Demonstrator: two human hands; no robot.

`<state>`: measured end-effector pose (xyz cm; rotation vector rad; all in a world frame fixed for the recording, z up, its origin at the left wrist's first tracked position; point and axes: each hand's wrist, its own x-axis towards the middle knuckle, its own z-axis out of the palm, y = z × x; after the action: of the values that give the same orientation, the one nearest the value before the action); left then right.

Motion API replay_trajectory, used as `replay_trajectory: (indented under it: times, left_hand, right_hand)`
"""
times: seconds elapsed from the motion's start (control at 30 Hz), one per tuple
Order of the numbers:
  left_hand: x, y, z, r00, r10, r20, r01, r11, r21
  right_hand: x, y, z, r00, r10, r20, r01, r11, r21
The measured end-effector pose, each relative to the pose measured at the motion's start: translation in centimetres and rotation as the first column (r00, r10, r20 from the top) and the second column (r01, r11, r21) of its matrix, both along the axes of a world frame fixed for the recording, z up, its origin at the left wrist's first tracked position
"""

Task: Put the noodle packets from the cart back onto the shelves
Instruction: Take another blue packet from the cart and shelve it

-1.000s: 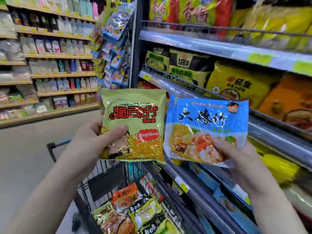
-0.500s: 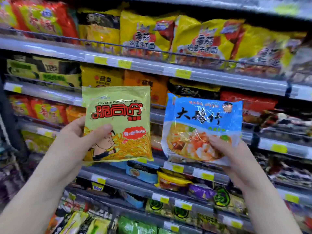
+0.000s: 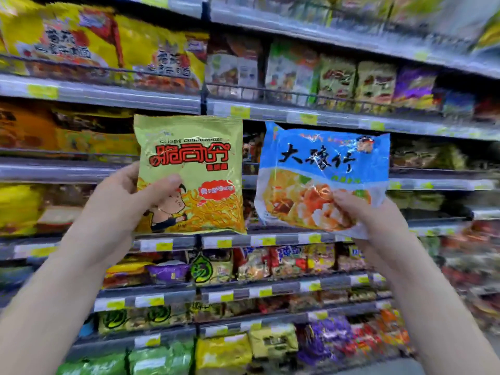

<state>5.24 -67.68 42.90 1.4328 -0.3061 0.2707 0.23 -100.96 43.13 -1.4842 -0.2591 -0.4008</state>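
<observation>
Blurred yellow price tags [image 3: 164, 246], a black wire rail [image 3: 297, 94], rows of stocked bags [image 3: 151, 50].

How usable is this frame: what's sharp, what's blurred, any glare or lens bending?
Head view: green packet and blue packet fairly sharp, large print legible; shelves behind smeared by motion blur, worst at the right edge; soft glare on the blue packet's crinkled film; wide-angle lens tilts the shelf rails toward the sides.
</observation>
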Motion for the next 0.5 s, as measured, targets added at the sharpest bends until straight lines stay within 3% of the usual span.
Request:
replay_trajectory:
  times: [0.5]
  left_hand:
    - [0.9, -22.9, 3.7, 0.964, -0.257, 0.065, 0.255, 0.966, 0.043]
  right_hand:
    - [-7.2, -19.8, 1.4, 0.958, -0.282, 0.043, 0.283, 0.959, -0.006]
